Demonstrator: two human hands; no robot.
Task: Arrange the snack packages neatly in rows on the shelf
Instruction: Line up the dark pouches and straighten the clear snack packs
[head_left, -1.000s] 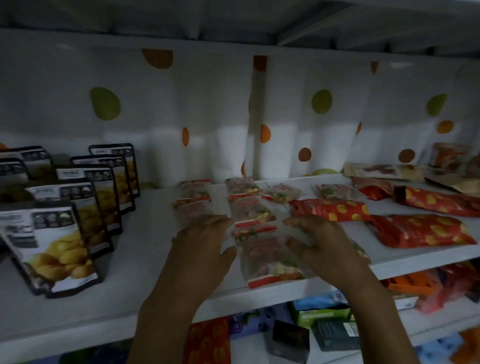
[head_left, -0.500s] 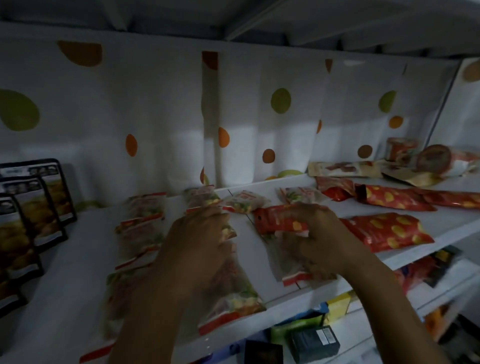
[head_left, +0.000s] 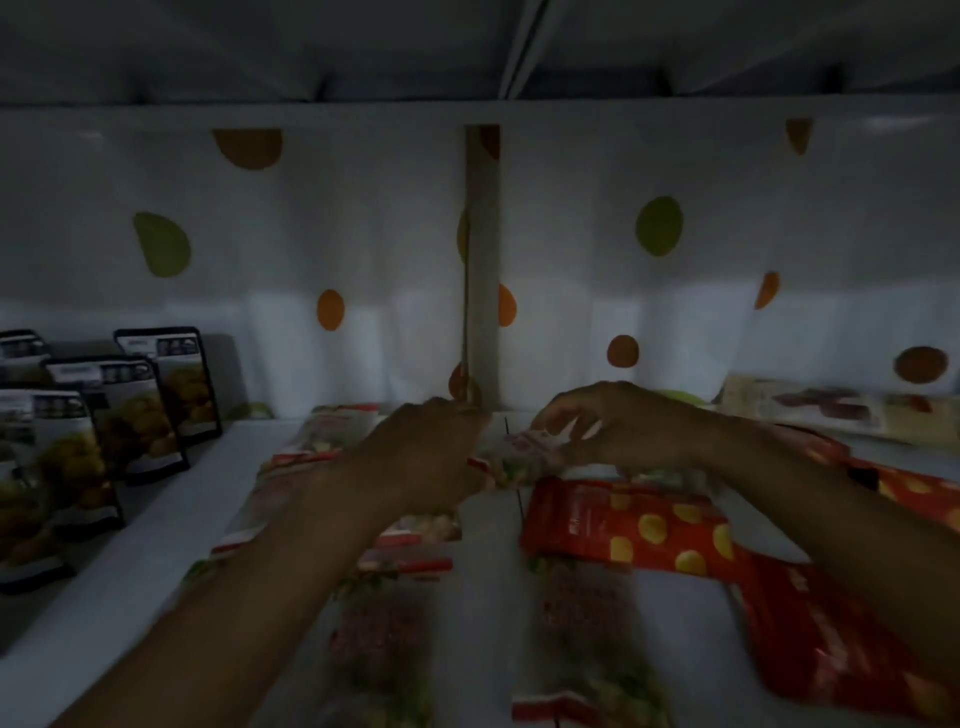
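Both hands reach to the back middle of the white shelf (head_left: 156, 561). My left hand (head_left: 421, 457) and my right hand (head_left: 618, 426) pinch the two ends of one small clear snack packet with a red strip (head_left: 519, 457), held just above the shelf. Several more clear packets (head_left: 384, 639) lie in rough columns toward the front, partly under my forearms. A red packet with yellow dots (head_left: 639, 525) lies flat just right of the held packet, over another clear packet (head_left: 587, 629). The picture is dim and blurred.
Black stand-up pouches (head_left: 130, 410) picturing yellow snacks stand in rows at the left. More red packets (head_left: 826, 639) lie at the right, a pale flat pack (head_left: 810, 410) at the back right. A white dotted cloth (head_left: 675, 291) covers the back wall.
Both hands have moved from the front packets to the back of the shelf and now hold one small clear packet between them. The view has swung back to the left.
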